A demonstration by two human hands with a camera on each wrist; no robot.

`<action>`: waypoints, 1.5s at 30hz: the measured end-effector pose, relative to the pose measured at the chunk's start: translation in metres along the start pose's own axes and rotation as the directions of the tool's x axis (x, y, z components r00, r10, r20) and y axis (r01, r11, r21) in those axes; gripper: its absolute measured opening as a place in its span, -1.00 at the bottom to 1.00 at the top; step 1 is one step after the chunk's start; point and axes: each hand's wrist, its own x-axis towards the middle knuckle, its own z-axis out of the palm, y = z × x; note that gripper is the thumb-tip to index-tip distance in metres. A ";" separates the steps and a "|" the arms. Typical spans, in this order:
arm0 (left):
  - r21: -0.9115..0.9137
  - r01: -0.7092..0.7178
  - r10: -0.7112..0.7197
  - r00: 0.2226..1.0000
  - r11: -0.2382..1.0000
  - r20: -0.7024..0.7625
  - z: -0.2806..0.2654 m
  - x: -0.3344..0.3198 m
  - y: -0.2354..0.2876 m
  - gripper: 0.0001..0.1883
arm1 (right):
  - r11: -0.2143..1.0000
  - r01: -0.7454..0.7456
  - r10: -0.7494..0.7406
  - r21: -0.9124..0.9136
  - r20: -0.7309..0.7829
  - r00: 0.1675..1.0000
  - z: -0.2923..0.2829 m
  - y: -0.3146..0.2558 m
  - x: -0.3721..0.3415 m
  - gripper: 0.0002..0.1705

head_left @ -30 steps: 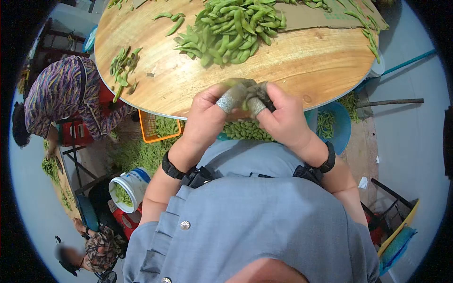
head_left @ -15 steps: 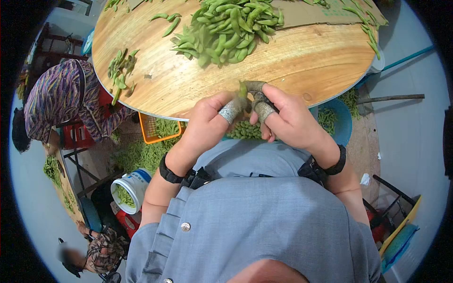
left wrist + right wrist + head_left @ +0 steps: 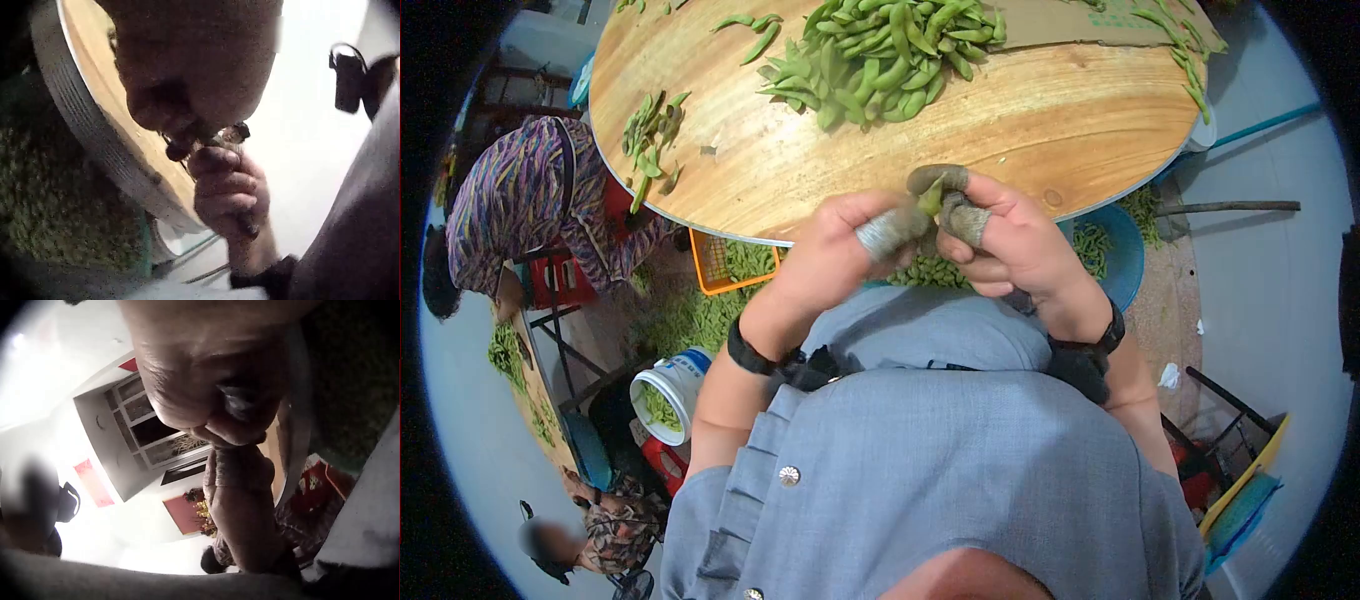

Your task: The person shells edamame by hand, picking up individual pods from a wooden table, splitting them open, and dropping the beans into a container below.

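Both hands meet just off the near edge of a round wooden table (image 3: 750, 190). In the head view a green pod (image 3: 933, 197) sits between the taped fingertips; the right hand (image 3: 1025, 240) pinches it between thumb and index finger. The left hand (image 3: 840, 240) has its taped thumb and fingers curled at the pod's other side, partly blurred. A pile of green pods (image 3: 880, 65) lies on the table beyond the hands. The left wrist view shows the right hand's curled fingers (image 3: 228, 187); in the right wrist view the left hand (image 3: 240, 500) meets the right.
Below the table edge are pods in a container (image 3: 930, 270), an orange basket (image 3: 712, 265), a blue basin (image 3: 1122, 255) and a white bucket (image 3: 683, 385). Cardboard (image 3: 1060, 25) and small pod clusters (image 3: 650, 140) lie on the table. Two people are at the left.
The hands have separated slightly, and the pod between them shows more clearly. The right hand's lower fingers have come into view. The head view has shifted a little.
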 end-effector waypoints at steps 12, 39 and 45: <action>0.974 -0.224 0.731 0.661 -0.027 0.172 0.016 0.002 -0.010 -0.91 | 0.938 0.065 -0.123 -0.339 -0.153 0.980 0.014 -0.002 0.002 -0.75; 0.838 0.178 0.652 0.552 0.516 -0.519 -0.087 -0.079 -0.027 -0.63 | -0.085 0.237 -0.343 -0.968 0.252 0.905 -0.014 0.003 0.004 -0.79; 0.820 0.416 0.620 0.538 0.393 -0.570 -0.100 -0.104 -0.037 -0.54 | -0.082 0.100 -0.789 -0.992 0.126 0.601 -0.020 -0.050 0.078 -0.70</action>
